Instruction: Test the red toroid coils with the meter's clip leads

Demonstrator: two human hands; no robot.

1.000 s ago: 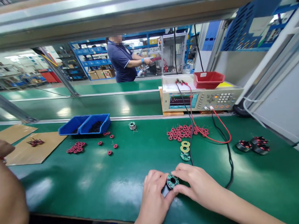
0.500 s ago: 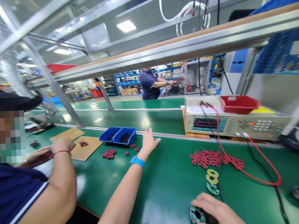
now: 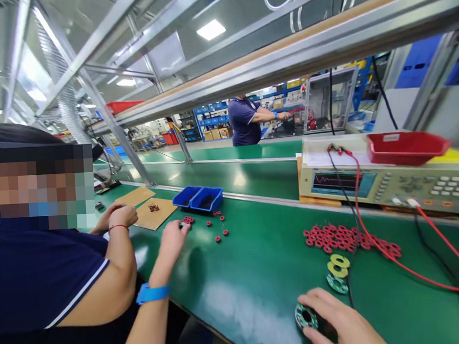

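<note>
My left hand [image 3: 173,242], with a blue band on its wrist, is over the near side of a small group of red ring-shaped coils [image 3: 188,220]. Its fingers are drawn together, and a small greyish bit shows at the tips that I cannot make out. Several loose red coils [image 3: 218,239] lie to its right. At the bench's near side, my right hand [image 3: 333,315] grips a round green circuit board assembly [image 3: 306,317] with a dark centre, thumb and fingers on its edge. Beyond it lie yellow rings [image 3: 339,261] and a green ring-shaped board [image 3: 337,284].
Two joined blue bins [image 3: 204,200] with dark contents stand behind the coils. A larger heap of red coils [image 3: 333,237] lies before a bench meter [image 3: 372,182], with red and black leads across the bench. A co-worker [image 3: 65,268] sits close at left beside cardboard [image 3: 158,217].
My left hand has moved left and nearer, from right of the blue bins to the coil group. Two more loose coils show where it was. My right hand keeps its grip; the view has turned left.
</note>
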